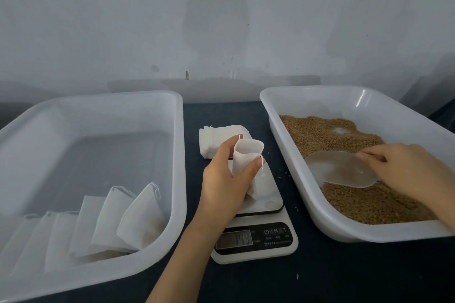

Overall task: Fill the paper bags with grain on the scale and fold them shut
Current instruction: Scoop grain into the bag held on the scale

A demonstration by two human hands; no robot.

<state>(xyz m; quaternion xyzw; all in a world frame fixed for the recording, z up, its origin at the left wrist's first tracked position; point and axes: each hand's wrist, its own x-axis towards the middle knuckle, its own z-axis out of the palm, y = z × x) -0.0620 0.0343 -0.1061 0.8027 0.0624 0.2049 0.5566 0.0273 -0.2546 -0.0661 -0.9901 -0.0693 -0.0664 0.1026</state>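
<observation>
My left hand [222, 177] grips a small white bag [246, 158], holding it upright with its mouth open on the plate of the white kitchen scale [268, 194]. The scale's display [235, 238] shows digits. My right hand [403, 167] holds the handle of a clear plastic scoop [342, 170], which lies over the brown grain [357, 194] in the right white bin [290, 145]. A stack of empty white bags [216, 139] lies behind the scale.
A large translucent bin [177, 179] stands at the left with several filled, closed bags [118, 221] lined along its near side. A few stray grains [283, 172] lie on the dark tabletop [344, 273]. A grey wall rises behind.
</observation>
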